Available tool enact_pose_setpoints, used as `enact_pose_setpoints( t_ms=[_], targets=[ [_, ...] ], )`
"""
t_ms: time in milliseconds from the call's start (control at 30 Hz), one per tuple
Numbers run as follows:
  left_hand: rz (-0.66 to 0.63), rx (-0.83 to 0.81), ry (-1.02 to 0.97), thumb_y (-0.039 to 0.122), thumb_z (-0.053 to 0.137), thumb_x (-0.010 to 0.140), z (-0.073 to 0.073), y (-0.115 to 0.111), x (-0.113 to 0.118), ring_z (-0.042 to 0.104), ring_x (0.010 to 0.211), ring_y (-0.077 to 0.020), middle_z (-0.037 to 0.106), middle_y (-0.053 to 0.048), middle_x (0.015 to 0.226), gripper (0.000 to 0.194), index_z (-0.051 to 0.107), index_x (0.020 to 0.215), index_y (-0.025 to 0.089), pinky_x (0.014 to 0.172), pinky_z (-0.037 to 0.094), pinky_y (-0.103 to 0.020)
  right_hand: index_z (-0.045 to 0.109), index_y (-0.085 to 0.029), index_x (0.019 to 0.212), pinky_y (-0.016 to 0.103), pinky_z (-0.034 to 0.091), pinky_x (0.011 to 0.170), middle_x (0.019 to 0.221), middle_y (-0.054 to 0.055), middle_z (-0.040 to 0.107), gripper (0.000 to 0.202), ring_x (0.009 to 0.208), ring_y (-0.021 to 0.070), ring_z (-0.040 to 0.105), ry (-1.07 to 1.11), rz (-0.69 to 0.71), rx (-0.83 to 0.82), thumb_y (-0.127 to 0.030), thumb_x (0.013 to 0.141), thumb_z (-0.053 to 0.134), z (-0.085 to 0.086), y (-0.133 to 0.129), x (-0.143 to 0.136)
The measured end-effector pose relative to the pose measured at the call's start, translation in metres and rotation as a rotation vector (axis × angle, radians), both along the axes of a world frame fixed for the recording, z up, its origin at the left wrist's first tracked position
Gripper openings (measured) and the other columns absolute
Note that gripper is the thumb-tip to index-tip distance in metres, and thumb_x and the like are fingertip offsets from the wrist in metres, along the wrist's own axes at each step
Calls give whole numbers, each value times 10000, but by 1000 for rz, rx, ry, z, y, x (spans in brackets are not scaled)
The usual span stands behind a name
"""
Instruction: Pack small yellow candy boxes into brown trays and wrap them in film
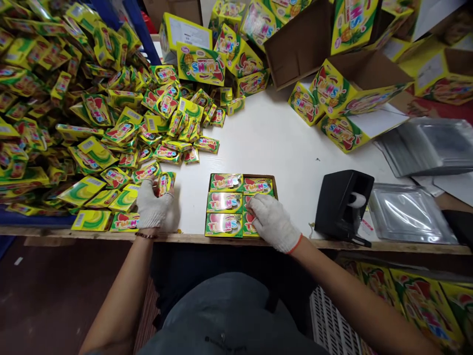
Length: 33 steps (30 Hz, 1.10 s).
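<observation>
My left hand (pixel 152 206), in a white knit glove, is at the near edge of a heap of small TWINS boxes. Its thumb and fingers close around one small TWINS box (pixel 167 182) standing on its side. In front of me lies an open carton (pixel 275 185) filled with TWINS boxes (pixel 223 202) in two columns, printed faces up. My right hand (pixel 273 221), gloved with an orange cuff, reaches over the carton's right column. Its bent fingers grip a box (pixel 249 223) there, and the hand partly hides that column.
A large heap of small boxes (pixel 92 113) covers the left side. Bigger TWINS cartons (pixel 201 64) stand at the back, some open. To the right are a black tape dispenser (pixel 342 204) and clear plastic covers (pixel 410 212). The table's wooden edge (pixel 207 238) runs before me.
</observation>
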<state>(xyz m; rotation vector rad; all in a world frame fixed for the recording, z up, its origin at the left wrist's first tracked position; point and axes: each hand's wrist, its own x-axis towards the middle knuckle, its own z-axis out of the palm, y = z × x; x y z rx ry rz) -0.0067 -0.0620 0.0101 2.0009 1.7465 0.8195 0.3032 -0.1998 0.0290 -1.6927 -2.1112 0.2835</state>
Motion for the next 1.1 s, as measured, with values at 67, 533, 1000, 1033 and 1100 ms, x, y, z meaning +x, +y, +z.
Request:
enact_pose_setpoints(
  t_ms=[67,533,1000,1033,1100],
  targets=[
    [-115,37,-187,381,629,821,14,-10,21,579,1212,-300,562,-122,1278,656,353,1393,215,1017,512,-521,602,-176,1038,353,511,783,946,93,676,204,859,220,628,251,-42,10,-154,925,434,2,1,10],
    [-911,134,94,213,651,853,36,-62,152,558,1233,-288,608,-141,1302,405,607,1256,187,1054,504,-489,644,-175,1036,354,485,830,968,102,672,242,923,230,622,110,-104,105,-235,973,418,8,26,36],
    [-842,217,167,272,441,989,38,-71,132,506,1352,-279,617,-141,1373,369,577,1314,162,1176,372,-521,658,-172,948,368,419,758,923,114,645,189,865,256,559,-117,-70,29,-162,898,476,11,26,9],
    [-795,217,131,260,416,994,38,-67,128,502,1358,-263,608,-134,1387,376,565,1329,177,1170,383,-504,655,-166,986,371,426,766,948,121,652,193,883,262,566,-124,-73,10,-161,897,484,9,28,5],
    [-743,203,166,302,427,991,41,-58,124,454,1398,-296,563,-146,1440,420,523,1381,176,1166,365,-543,646,-158,1033,377,439,776,978,132,663,196,902,273,579,-139,-92,0,-171,898,504,4,28,1]
  ],
)
